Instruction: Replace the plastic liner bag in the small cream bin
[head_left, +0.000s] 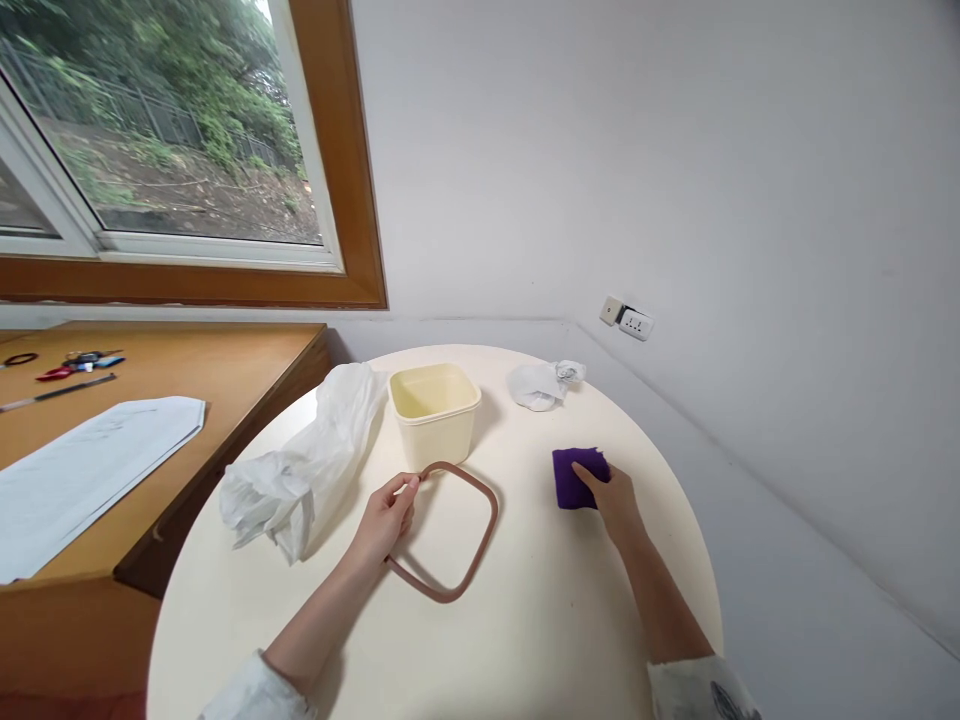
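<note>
My left hand pinches the upper left side of a brown, rounded-square frame, which looks like an open rim with the table showing through it. On the right, my right hand grips a folded purple cloth, thumb on top and the other fingers mostly hidden. Just behind the frame stands a pale yellow square tub, upright with its top uncovered; its bottom is out of sight.
A crumpled white plastic bag lies left of the tub on the round cream table. A small knotted white bag sits at the back right. Papers rest on a wooden desk at left, beneath a window.
</note>
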